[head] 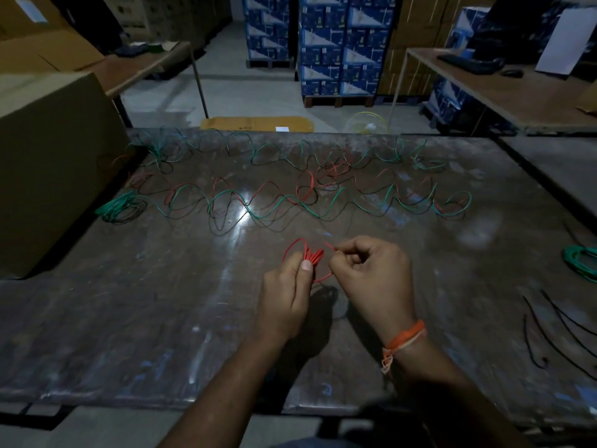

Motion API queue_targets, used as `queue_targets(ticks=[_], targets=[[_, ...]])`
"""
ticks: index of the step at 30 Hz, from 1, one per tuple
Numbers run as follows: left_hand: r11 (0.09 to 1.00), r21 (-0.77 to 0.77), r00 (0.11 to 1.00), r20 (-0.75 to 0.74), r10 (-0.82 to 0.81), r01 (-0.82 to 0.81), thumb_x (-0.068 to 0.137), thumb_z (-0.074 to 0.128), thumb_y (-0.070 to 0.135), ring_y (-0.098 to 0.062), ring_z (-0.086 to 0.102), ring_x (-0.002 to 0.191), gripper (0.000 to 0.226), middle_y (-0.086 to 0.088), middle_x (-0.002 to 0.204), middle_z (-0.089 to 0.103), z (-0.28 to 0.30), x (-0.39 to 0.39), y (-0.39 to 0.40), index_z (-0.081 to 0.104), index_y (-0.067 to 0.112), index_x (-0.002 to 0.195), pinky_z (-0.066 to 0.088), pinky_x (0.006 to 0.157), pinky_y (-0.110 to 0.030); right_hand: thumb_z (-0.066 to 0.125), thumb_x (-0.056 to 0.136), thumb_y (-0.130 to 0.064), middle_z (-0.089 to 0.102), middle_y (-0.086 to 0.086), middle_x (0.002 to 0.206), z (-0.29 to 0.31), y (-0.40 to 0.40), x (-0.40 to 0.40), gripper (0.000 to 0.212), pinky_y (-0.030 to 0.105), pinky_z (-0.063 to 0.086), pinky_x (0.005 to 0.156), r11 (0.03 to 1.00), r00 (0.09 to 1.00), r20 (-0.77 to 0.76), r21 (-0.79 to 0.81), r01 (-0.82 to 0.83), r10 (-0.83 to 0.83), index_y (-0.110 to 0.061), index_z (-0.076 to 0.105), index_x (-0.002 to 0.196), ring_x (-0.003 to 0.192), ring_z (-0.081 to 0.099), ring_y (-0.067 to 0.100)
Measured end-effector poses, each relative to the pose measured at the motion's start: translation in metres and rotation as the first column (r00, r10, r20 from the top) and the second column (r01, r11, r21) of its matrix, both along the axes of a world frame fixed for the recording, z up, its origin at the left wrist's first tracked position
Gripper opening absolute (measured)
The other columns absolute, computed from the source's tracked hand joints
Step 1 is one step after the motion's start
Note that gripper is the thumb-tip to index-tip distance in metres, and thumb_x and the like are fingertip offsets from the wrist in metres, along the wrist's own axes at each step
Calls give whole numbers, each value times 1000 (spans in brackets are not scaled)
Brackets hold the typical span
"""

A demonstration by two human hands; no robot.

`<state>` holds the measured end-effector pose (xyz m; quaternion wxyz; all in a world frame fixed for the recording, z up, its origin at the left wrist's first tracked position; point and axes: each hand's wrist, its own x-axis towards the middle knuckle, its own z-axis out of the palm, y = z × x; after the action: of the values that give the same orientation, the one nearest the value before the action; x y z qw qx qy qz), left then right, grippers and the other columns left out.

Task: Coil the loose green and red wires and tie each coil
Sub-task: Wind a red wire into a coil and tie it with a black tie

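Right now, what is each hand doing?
Left hand: pinches the red wire coil.
Right hand: pinches the coil's loose red end.

Red wire coil [311,256]; green coils, left [117,206] and right [580,260]; green, red, black loose wires [290,202]; orange wristband [405,339]; brown cardboard box [48,169]; blue-white stacked cartons [342,43].

Left hand [286,295] pinching with thumb up, right hand [371,273] curled, fingertips pinched, forearms converging

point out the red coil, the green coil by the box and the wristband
red coil [312,255], head view, bunched loops above the left thumb
green coil [117,206], head view, middle of the bundle
wristband [406,337], head view, orange band on the right wrist
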<state>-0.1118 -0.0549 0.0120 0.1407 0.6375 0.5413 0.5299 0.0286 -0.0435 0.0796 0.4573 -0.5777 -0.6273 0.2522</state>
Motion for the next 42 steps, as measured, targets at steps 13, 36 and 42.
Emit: queue_targets(ticks=[13, 36, 42], targets=[[994, 103, 957, -289, -12, 43, 101, 42, 28, -27, 50, 56, 28, -3, 64, 48, -1, -5, -1, 49, 13, 78, 39, 50, -42, 68, 73, -19, 56, -2, 49, 2, 6, 3, 9, 32, 47, 53, 998, 967, 249, -45, -37, 47, -15, 70, 65, 49, 53, 12], [938, -106, 666, 730, -152, 330, 101, 42, 1, 1, 48, 47, 54, 10, 49, 52, 22, 2, -7, 64, 19, 55, 39, 47, -13, 47, 104, -26, 66, -1, 123, -37, 11, 9, 38, 32, 48, 102, 844, 844, -36, 61, -532, 535, -15, 62, 137, 120, 61, 15], [978, -177, 688, 724, 53, 111, 105, 49, 14, -1, 38, 44, 32, 10, 48, 45, 21, -1, -4, 51, 13, 73, 32, 44, -17, 56, 102, -11, 72, 1, 92, -53, 4, -15, 27, 27, 52, 78, 921, 844, -399, -3, -391, 357, -22, 73, 120, 84, 65, 10]])
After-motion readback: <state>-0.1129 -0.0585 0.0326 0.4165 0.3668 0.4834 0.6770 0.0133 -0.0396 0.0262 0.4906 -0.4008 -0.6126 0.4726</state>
